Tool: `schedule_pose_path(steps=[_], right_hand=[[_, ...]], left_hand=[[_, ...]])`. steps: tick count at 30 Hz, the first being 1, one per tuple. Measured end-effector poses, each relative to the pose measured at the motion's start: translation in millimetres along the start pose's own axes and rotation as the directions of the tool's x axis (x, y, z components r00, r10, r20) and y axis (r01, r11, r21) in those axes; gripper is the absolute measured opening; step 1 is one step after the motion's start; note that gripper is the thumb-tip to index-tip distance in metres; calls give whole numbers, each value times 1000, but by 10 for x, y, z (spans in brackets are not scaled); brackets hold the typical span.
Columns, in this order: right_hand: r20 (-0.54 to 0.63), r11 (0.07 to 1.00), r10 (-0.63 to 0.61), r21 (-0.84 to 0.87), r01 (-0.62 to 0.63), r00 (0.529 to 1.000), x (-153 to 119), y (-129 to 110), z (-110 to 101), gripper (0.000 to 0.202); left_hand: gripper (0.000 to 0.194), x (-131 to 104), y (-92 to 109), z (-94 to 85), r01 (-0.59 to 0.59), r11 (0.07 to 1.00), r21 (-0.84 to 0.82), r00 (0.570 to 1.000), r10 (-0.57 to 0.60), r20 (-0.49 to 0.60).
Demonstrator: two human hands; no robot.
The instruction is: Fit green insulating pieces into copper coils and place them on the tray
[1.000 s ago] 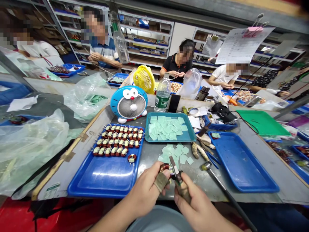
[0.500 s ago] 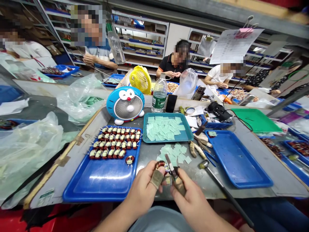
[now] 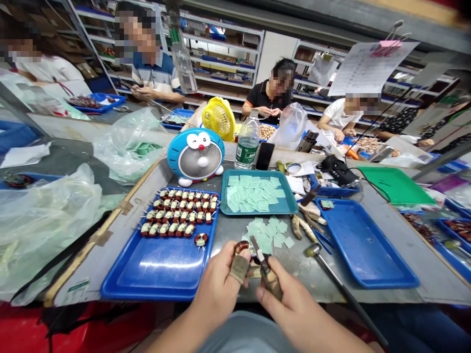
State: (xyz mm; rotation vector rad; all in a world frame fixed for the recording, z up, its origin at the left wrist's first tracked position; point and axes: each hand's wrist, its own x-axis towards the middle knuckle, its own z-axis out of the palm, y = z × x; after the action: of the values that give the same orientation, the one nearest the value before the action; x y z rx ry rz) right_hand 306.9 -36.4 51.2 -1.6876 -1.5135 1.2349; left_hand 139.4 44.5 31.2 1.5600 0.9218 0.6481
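Note:
My left hand (image 3: 221, 277) is closed around a copper-wound ring coil (image 3: 241, 246), its thumb covered by a brownish wrap (image 3: 239, 267). Facing it, my right hand (image 3: 289, 299) grips a flat-bladed hand tool (image 3: 259, 252), whose blade points up and away beside the coil. The tool's lower part and much of the coil are hidden by my fingers. Just beyond both hands lies a loose pile of pale green square sheets (image 3: 265, 230). To the left, a blue tray (image 3: 154, 274) bears rows of finished-looking coils (image 3: 180, 215) with pale tops, one coil (image 3: 200, 239) lying apart.
A teal tray (image 3: 290, 208) of green squares stands ahead. Right of the pile are worn finger wraps (image 3: 303, 228), blue-handled pliers (image 3: 324, 240), a long-handled hammer (image 3: 342, 289) and another blue tray (image 3: 379, 255). Behind are a cartoon fan (image 3: 196, 154) and a bottle (image 3: 247, 142). Co-workers sit opposite.
The view has shifted slightly, so the scene sits a little further right. The coil has turned a bit in my left hand, and its leads are less visible. Both grips stay the same.

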Motion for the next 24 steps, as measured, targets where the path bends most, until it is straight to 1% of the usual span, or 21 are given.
schedule_pose_path(steps=[4,6,8,11,12,14,17,20,24], right_hand=[[-93,991,-10,-132,-2,996,18,100,74,17],[-133,989,-24,-148,4,991,27,131,99,18],[-111,992,-38,-120,25,993,29,131,96,18],[-21,996,-49,-71,47,999,17,86,45,16],[-9,996,-55,-72,54,998,11,67,27,16],[-17,993,-70,-98,68,997,-1,38,1,14],[-27,989,-75,-126,71,997,-17,23,-1,14],[-21,990,-34,-134,31,999,-12,25,11,17],[-11,995,26,-100,-27,1000,32,-30,-27,12]], left_hand=[[34,-22,-12,22,12,1000,22,1000,-11,-17],[33,-27,-18,25,14,999,44,999,-12,-35],[33,-22,-13,7,7,998,58,1000,-5,-23],[36,2,16,-56,11,1000,19,998,-12,60],[37,13,26,-81,19,1000,-4,996,-18,88],[40,33,43,-127,33,999,-36,992,-28,122],[42,42,55,-165,59,998,-35,987,-53,153],[43,28,53,-159,86,995,-45,979,-76,188],[41,38,25,-138,88,994,-60,976,-74,206]])
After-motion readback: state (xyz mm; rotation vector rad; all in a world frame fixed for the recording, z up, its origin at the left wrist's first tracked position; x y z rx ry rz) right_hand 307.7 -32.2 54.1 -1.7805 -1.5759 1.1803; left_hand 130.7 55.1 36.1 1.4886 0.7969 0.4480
